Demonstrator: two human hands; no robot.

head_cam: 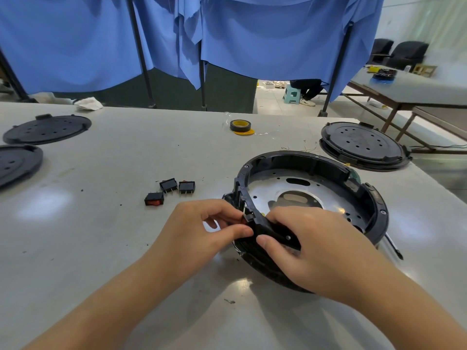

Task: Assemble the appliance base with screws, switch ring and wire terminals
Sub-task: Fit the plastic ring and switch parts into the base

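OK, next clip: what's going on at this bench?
A person is fitting a rocker switch into the near rim of a round black appliance base on a grey table. The left hand pinches the switch at its slot; the right hand grips the rim beside it. Three spare rocker switches lie to the left, and a tape roll sits further back.

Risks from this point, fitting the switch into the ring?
The left hand pinches a small red-and-black rocker switch at the round black plastic base ring, steadied by the right hand; it may seat crooked. The ring looks tilted and may slip. The black-handled tool lies half hidden beside it.
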